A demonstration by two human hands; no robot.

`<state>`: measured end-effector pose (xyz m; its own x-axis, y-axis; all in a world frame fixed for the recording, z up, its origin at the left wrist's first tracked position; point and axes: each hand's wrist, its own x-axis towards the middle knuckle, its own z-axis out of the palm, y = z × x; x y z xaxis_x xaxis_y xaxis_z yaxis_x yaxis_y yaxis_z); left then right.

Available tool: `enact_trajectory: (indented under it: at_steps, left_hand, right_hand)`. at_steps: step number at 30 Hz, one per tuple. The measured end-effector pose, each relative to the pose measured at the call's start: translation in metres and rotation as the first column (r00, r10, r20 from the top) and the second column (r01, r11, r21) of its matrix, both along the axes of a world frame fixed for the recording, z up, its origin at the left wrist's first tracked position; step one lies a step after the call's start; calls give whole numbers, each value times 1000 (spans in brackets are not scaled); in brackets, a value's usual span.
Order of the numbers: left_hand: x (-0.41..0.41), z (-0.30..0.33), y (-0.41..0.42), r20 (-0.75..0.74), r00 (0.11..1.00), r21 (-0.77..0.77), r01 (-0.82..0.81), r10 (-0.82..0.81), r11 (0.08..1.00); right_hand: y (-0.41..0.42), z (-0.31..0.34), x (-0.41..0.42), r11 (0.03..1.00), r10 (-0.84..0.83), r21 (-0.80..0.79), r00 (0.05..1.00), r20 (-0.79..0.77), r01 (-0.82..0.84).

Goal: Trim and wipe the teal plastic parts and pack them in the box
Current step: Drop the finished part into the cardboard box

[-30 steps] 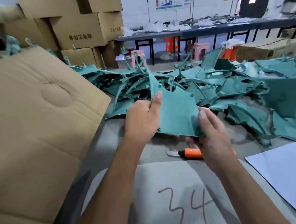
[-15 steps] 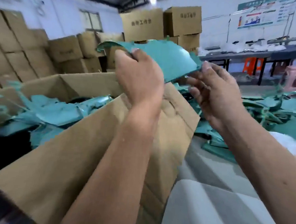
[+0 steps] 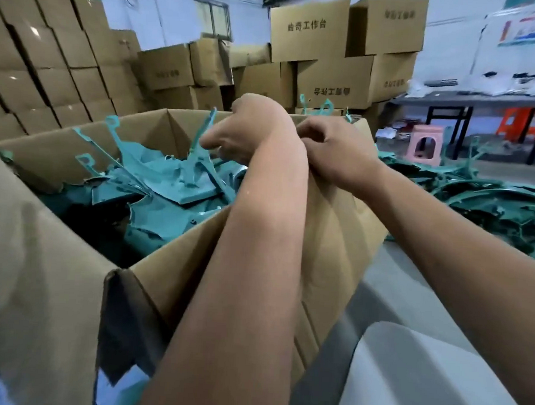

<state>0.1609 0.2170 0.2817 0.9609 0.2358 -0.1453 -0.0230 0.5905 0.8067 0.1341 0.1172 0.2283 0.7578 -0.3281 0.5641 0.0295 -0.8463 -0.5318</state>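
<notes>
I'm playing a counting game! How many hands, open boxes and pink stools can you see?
Hands: 2 (left hand, right hand)
Open box: 1
Pink stool: 1
Total: 4

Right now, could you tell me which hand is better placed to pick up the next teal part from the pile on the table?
The right hand, I would judge. It hangs over the box's right wall, on the side where the pile of untrimmed teal parts lies. The left hand is over the box opening, farther from the pile.
</notes>
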Motion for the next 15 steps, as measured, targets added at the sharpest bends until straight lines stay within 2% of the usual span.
enact_trajectory:
  at_steps: [3,5,7,8,10,12,13,14,15]
  left_hand:
    - [-8,-1,-8,77,996,64,29,-34,997]
    - [-11,-1,-17,154,988,114,-5,-13,993]
    - [-22,-3,-31,320,947,201,-88,19,976]
    - [-30,-7,-41,416,909,231,-128,21,964]
    - [-48,-25,-70,560,823,295,-95,-92,951]
    - [-63,-55,-108,548,774,465,34,-318,885]
    - [-68,-74,-126,467,767,567,122,-440,815]
    - [-72,-95,-146,356,752,662,216,-554,718]
    - [-73,-116,-162,228,727,736,307,-648,603]
  right_hand:
    - [0,-5,-5,994,46,98,993,112,-57]
    - [-1,-17,-13,979,51,175,955,291,-106]
    - [-12,-38,-27,959,-53,273,891,452,-81]
    - [-21,-51,-34,941,-146,336,873,466,-23]
    - [-47,-83,-49,871,-333,469,877,346,146]
    - [-83,-119,-65,801,-463,462,883,77,380]
    - [-98,-137,-75,784,-522,335,847,-99,523]
    - [-114,-154,-87,766,-592,125,768,-244,630]
    - [-128,-169,-99,738,-656,-95,676,-338,668]
